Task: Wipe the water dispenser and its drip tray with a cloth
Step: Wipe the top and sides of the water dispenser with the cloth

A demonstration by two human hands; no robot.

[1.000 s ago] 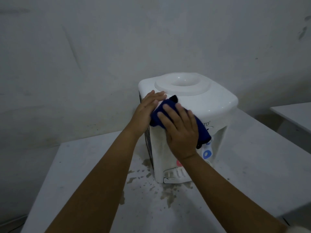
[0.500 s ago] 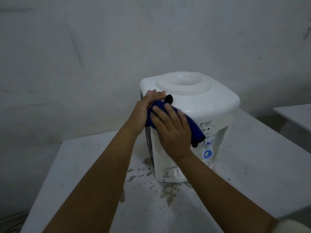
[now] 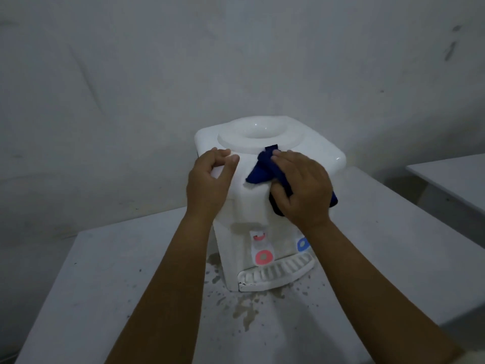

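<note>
A white tabletop water dispenser (image 3: 252,206) stands on a grey table, its front facing me. Its ribbed white drip tray (image 3: 278,274) juts out at the bottom, below a red tap (image 3: 263,256) and a blue tap (image 3: 303,243). My right hand (image 3: 301,190) presses a dark blue cloth (image 3: 259,169) onto the dispenser's top front edge, fingers curled over the bunched cloth. My left hand (image 3: 210,179) grips the dispenser's top left corner, thumb on the front and fingers on top.
The grey table (image 3: 105,285) carries dried stains and water splashes (image 3: 244,308) in front of the dispenser. A bare wall (image 3: 157,74) stands close behind. Another table's corner (image 3: 451,177) shows at the right edge.
The dispenser now faces me front-on instead of side-on. My right hand and the cloth went from the side panel up to the top front edge. My left hand shifted to the left corner.
</note>
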